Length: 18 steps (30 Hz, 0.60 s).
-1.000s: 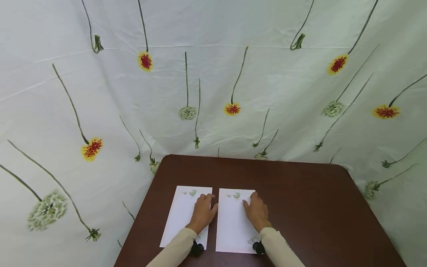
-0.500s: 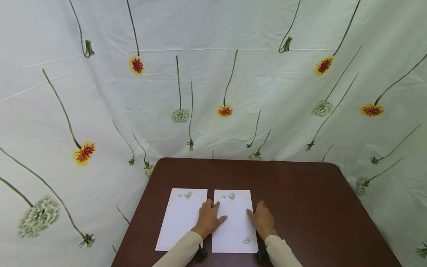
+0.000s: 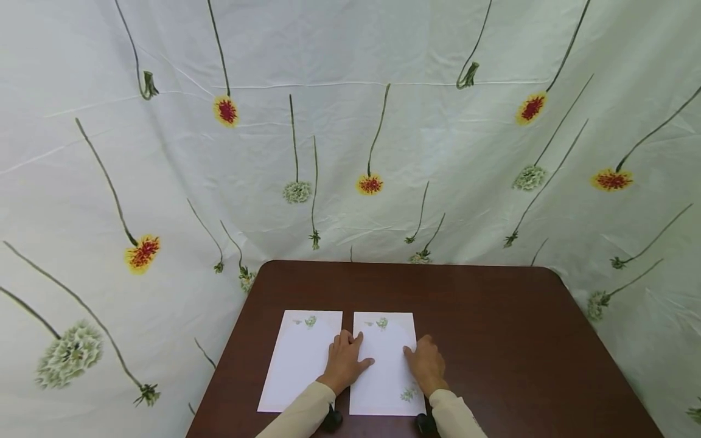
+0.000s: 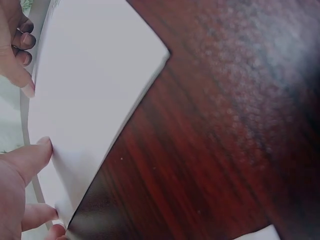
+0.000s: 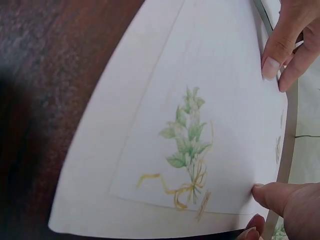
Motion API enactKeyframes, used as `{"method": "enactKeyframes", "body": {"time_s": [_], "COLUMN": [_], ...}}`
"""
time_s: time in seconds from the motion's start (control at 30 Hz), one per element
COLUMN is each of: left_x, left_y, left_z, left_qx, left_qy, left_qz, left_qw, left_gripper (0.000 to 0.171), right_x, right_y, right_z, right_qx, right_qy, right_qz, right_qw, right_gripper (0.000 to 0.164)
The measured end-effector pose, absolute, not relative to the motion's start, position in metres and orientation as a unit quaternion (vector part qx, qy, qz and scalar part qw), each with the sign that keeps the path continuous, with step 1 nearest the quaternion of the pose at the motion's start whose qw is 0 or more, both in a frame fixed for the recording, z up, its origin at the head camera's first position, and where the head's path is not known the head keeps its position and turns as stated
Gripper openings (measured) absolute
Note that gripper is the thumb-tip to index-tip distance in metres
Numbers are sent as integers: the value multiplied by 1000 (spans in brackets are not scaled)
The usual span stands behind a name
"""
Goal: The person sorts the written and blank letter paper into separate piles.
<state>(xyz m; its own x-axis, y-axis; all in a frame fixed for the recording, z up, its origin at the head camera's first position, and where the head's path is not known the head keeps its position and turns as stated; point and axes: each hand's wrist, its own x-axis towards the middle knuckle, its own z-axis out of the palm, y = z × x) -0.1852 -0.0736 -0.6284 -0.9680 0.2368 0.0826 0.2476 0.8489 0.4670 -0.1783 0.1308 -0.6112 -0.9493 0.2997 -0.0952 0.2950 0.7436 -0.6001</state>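
Observation:
Two white papers with pale green flower prints lie side by side on the table. My left hand (image 3: 344,360) is at the left edge of the right paper (image 3: 380,380), its thumb extended over that paper. In the left wrist view, its thumb and fingertips touch the paper's edge. Across from it, my right hand (image 3: 428,365) is at the right edge, with its thumb on the margin and its other fingers bent beside it. The right wrist view shows a green sprig with a yellow ribbon (image 5: 187,142) printed near a corner. The left paper (image 3: 298,371) lies beside my left hand.
The dark brown table (image 3: 504,353) extends well to the right of the papers. Behind and around it hangs a pale cloth (image 3: 246,36) with printed flowers. A dark wrist camera (image 3: 331,420) sits beneath my left sleeve.
My left hand has moved right from the left paper to the right paper's edge. My right hand has drawn back slightly toward me along the right edge. The view has shifted a little.

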Motion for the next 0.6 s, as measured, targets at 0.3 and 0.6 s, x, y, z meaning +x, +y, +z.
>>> {"method": "enactKeyframes", "body": {"time_s": [0.3,0.6], "left_x": [-184,-182], "left_y": [-72,-73], "left_z": [-623,-621], "left_qx": [-126,-123], "left_qy": [-958,-955], "left_qz": [-256,-271], "left_qw": [8,0], "left_gripper": [71,71], "right_x": [-178,-183], "right_y": [136,145], "right_z": [-605,-606], "right_qx": [-167,-123], "right_qy": [-912,-900], "right_qz": [376,419], "right_qw": [-8,-17], "right_gripper": [46,28]}}
